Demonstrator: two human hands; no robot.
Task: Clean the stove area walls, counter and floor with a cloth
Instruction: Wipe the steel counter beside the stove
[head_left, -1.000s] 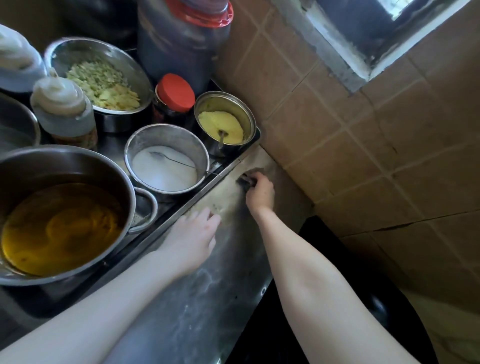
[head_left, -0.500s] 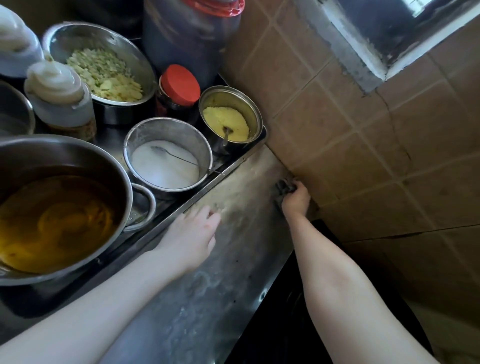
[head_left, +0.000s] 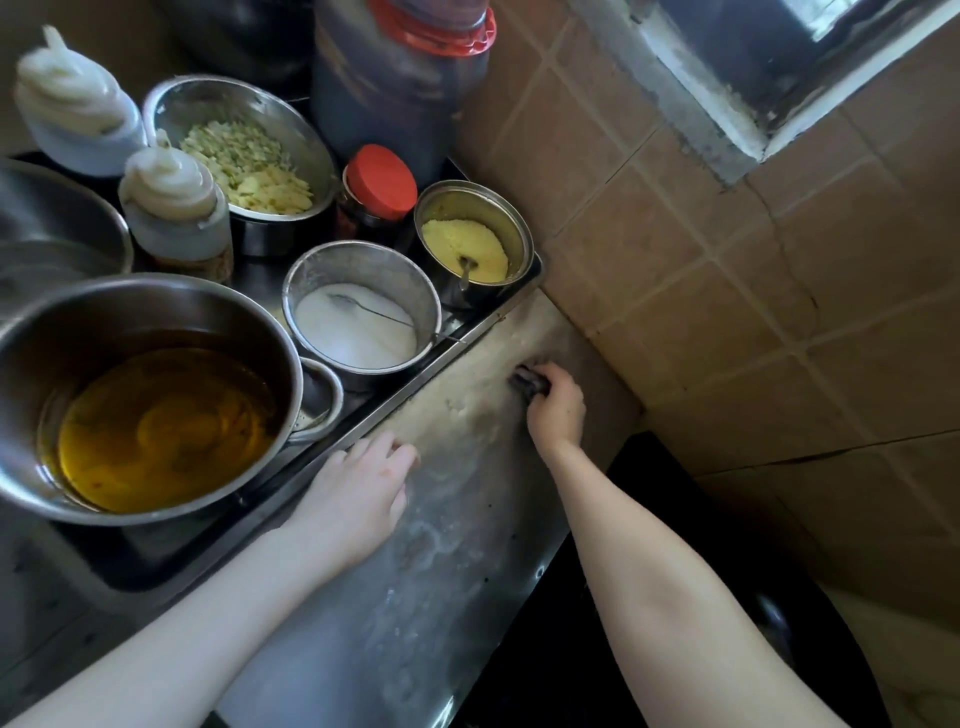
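Observation:
My right hand (head_left: 557, 410) is closed on a small dark scrubbing cloth (head_left: 525, 381) and presses it onto the steel counter strip (head_left: 467, 519), near the far end where the strip meets the brown tiled wall (head_left: 727, 322). Most of the cloth is hidden under my fingers. The counter strip is smeared with pale soapy streaks. My left hand (head_left: 358, 493) lies flat and open on the same strip, against the raised edge of the tray (head_left: 395, 405).
In the tray stand a big pot of yellow oil (head_left: 150, 415), a tin of white powder (head_left: 358, 317), a tin of yellow powder (head_left: 470, 239), a red-lidded jar (head_left: 379, 182), a bowl of chopped vegetables (head_left: 244, 156), two squeeze bottles and a large dark jug. A dark wok (head_left: 675, 623) sits lower right.
My right hand has slid the cloth from the wall edge back left across the counter strip. My left hand has stayed in place.

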